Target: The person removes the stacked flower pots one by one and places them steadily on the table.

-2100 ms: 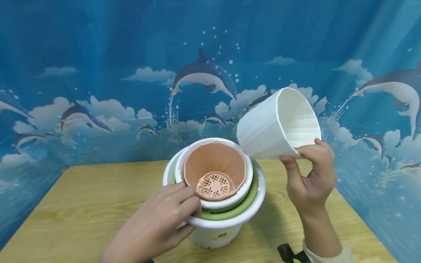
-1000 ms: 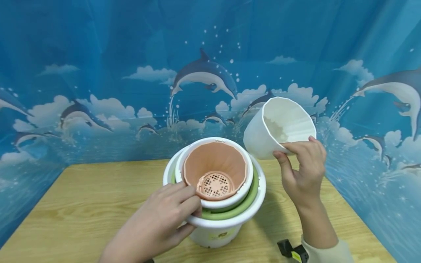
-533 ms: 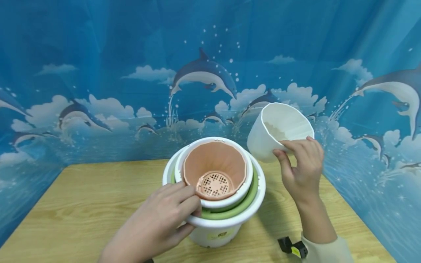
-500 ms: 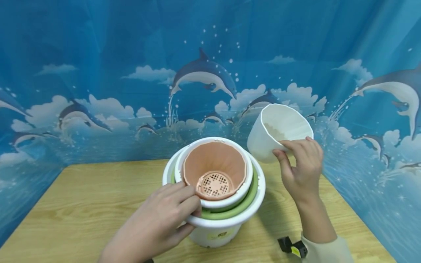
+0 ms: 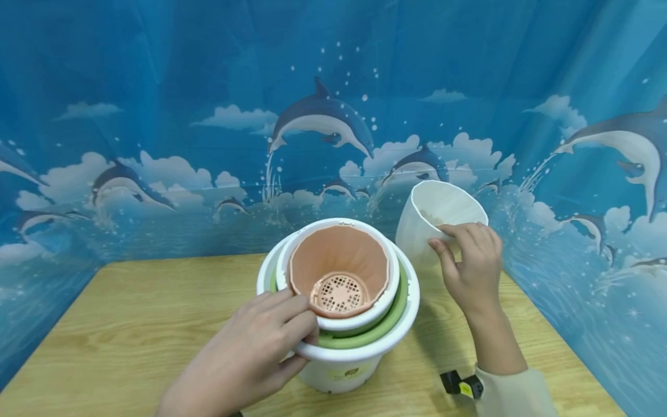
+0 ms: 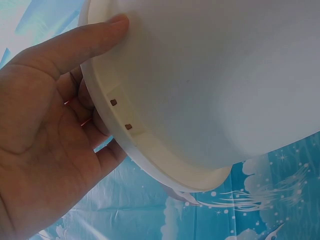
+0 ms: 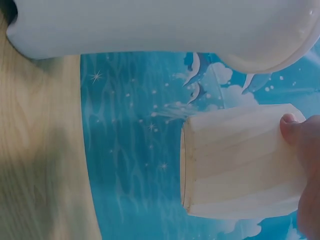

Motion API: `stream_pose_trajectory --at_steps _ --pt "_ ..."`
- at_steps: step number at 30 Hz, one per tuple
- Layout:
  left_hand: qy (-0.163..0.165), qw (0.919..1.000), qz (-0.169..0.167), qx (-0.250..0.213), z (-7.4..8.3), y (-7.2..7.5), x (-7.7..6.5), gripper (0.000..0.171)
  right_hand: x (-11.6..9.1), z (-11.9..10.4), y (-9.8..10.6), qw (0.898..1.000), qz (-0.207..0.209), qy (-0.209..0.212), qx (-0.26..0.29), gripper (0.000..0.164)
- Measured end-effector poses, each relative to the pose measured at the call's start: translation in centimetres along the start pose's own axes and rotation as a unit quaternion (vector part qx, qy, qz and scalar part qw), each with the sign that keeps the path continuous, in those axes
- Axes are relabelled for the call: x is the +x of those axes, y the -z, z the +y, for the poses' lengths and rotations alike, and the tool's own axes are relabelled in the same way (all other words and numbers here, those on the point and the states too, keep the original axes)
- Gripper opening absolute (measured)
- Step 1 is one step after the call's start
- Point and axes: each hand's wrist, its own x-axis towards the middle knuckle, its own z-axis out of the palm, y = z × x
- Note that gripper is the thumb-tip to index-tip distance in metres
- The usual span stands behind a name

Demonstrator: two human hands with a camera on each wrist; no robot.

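My left hand (image 5: 255, 341) grips the front-left rim of a stack of nested flower pots. Outermost is a large white pot (image 5: 339, 373) with a small yellow label. Inside it sit a green pot (image 5: 388, 329), a smaller white pot (image 5: 394, 272) and a terracotta-coloured pot (image 5: 339, 249) with a mesh bottom. In the left wrist view, thumb and fingers close over the white rim (image 6: 150, 165). My right hand (image 5: 471, 266) pinches the near rim of a separate white faceted pot (image 5: 414, 237), mouth up and slightly tilted, behind the stack's right side. A pale patch shows inside it.
The stack stands on a wood-grain table (image 5: 156, 324). A blue dolphin-print curtain (image 5: 208, 145) closes off the back and both sides. A small black device (image 5: 461, 383) is at the right wrist by the sleeve.
The separate white pot has come down from above the stack's right side, turning from a sideways tilt to nearly upright in my right hand. The left hand and the stack stay put.
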Motion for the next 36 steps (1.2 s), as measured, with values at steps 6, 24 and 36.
stream_pose_trajectory --at_steps 6,24,36 --pt "-0.009 0.9999 0.01 0.002 -0.1 -0.1 0.0 0.03 -0.5 0.9 -0.3 1.0 -0.012 -0.009 -0.012 0.042" --pt "-0.009 0.9999 0.005 -0.002 -0.1 -0.1 0.1 0.029 -3.0 3.8 -0.8 0.992 -0.083 -0.049 -0.082 0.028" --pt "-0.01 0.9999 0.013 0.001 -0.1 -0.1 0.0 0.03 -4.0 5.0 -1.0 0.981 -0.133 -0.086 -0.11 0.027"
